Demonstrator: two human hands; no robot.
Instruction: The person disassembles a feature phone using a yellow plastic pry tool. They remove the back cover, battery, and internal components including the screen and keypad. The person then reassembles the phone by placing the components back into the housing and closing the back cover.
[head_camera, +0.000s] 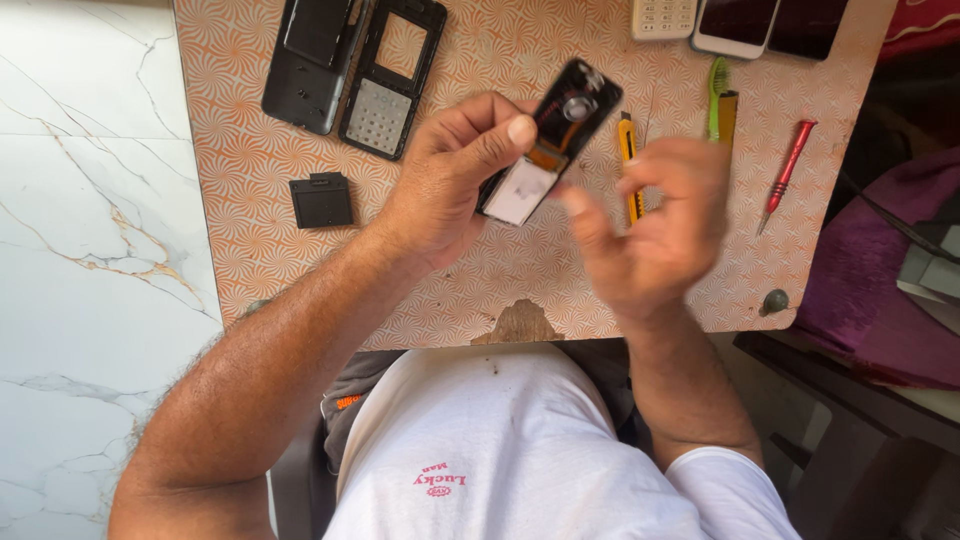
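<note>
1. Left hand (450, 175): the forearm enters from the lower left and rises diagonally over the counter (300, 270). The fingers are curled and the thumb (500, 140) lies extended across the top, pinching the phone board (548, 140) at its lower left edge.
2. Right hand (660, 230): the forearm rises from the lower right. The hand is motion-blurred, fingers loosely bent and partly spread; one fingertip reaches toward the lower end of the phone board. Whether it touches the board cannot be told, and it grips nothing visible.
3. Phone board: a dark, oblong internal assembly, held above the counter. Its long axis runs diagonally, the lower end at lower left and the upper end at upper right. The lower end carries a pale rectangular screen; an orange flex strip sits mid-length; a round metallic part lies near the upper end.
4. Position: the board lies between the two hands, clasped by the left and just left of the right, above the middle of the counter.
5. Surroundings: two black phone shells (355, 65) lie at upper left, a small black square part (322, 201) below them; a yellow cutter (628, 160), green toothbrush (717, 90) and red screwdriver (787, 170) lie to the right.
</note>
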